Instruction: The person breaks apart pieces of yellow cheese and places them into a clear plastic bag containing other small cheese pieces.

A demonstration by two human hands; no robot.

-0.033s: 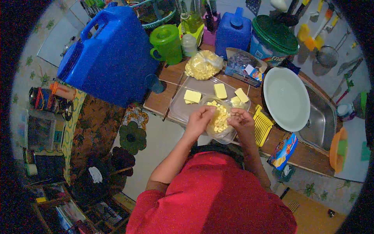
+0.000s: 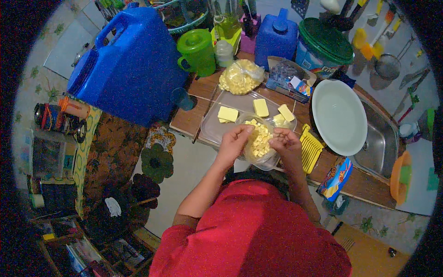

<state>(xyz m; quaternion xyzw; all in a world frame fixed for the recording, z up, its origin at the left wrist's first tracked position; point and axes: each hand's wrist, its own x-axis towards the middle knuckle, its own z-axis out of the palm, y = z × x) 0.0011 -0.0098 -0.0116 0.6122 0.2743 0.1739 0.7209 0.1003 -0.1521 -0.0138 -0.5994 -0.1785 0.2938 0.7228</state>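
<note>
A clear plastic bag (image 2: 265,158) of small pale yellow cubes (image 2: 260,141), cheese or butter by their look, stands open over the near edge of a clear plastic tray (image 2: 212,125). My left hand (image 2: 234,142) pinches the left side of the bag's mouth. On the opposite side, my right hand (image 2: 288,144) has its fingers closed on the rim. Behind the bag, on the tray, lie a yellow block (image 2: 260,107), a stacked pair of blocks (image 2: 228,114) at left and a smaller block (image 2: 286,112) at right. Farther back sits a filled, tied bag of cubes (image 2: 240,79).
Right of the tray are a yellow slotted rack (image 2: 310,150), a blue box (image 2: 336,179) and a large white basin (image 2: 339,117) beside the steel sink (image 2: 380,147). A green pitcher (image 2: 197,53), blue jugs (image 2: 131,69) and a lidded bucket (image 2: 325,46) line the back and left.
</note>
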